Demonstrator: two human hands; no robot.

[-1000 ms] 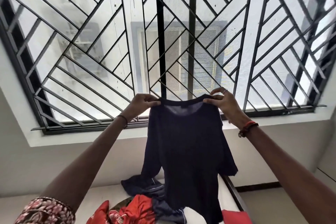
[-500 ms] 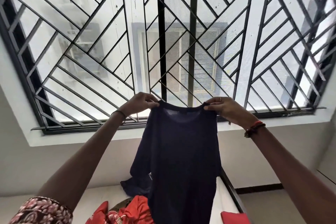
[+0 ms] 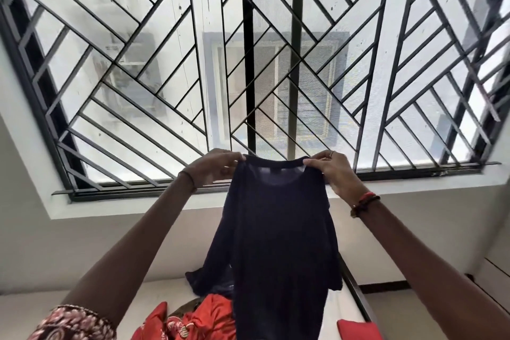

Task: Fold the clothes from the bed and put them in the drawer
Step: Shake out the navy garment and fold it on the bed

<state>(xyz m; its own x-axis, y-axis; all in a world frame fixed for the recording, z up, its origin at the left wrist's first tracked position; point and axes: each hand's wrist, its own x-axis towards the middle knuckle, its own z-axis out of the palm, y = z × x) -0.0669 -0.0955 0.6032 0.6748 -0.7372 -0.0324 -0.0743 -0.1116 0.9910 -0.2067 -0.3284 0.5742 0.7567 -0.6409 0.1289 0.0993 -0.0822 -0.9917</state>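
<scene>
We hold the navy top [image 3: 278,243] by its shoulders above the bed [image 3: 154,292]; left hand [image 3: 214,167] and right hand [image 3: 331,171] each pinch it with curled fingers. No fold made yet. Red clothes [image 3: 204,317] lie unfolded at the bed's near edge; drawer unseen.
</scene>
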